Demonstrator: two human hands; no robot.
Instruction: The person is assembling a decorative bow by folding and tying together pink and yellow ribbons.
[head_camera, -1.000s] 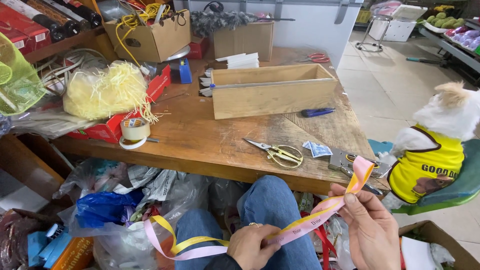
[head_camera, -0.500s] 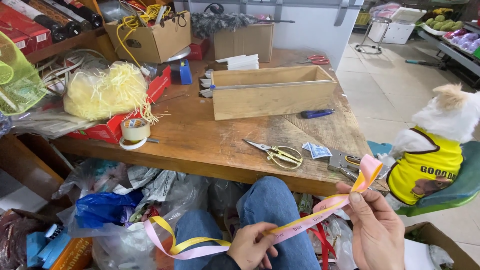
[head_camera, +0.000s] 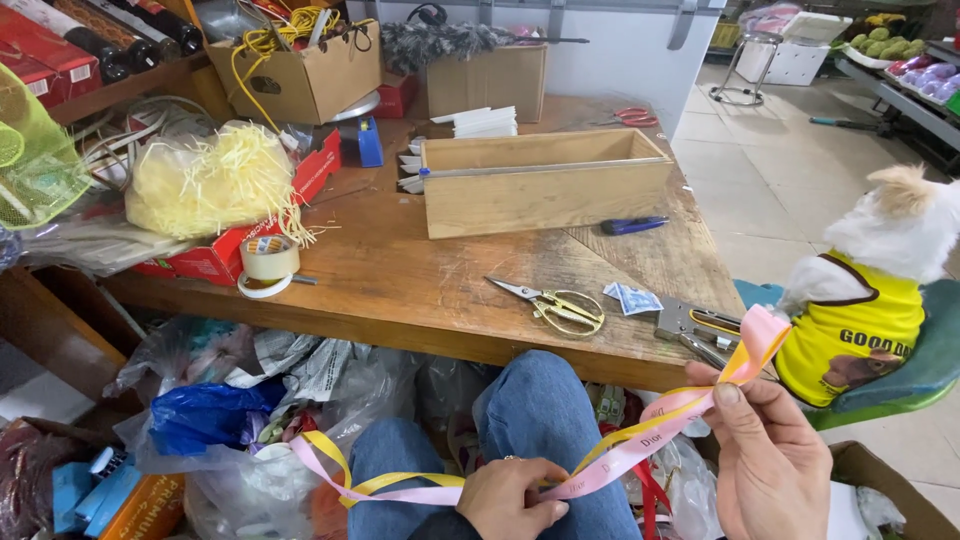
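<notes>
Head view, glossy pink-and-yellow ribbon (head_camera: 640, 440) stretched flat, pinched by left hand (head_camera: 510, 500) and right hand (head_camera: 770, 460).

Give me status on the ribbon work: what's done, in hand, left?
Done: little to show; no finished bow or cut length visible. In hand: the pink and yellow ribbon is pulled taut between the left hand and right hand, its end curled above the right thumb. Left: probably shaping and cutting; the scissors lie untouched on the wooden table.
</notes>
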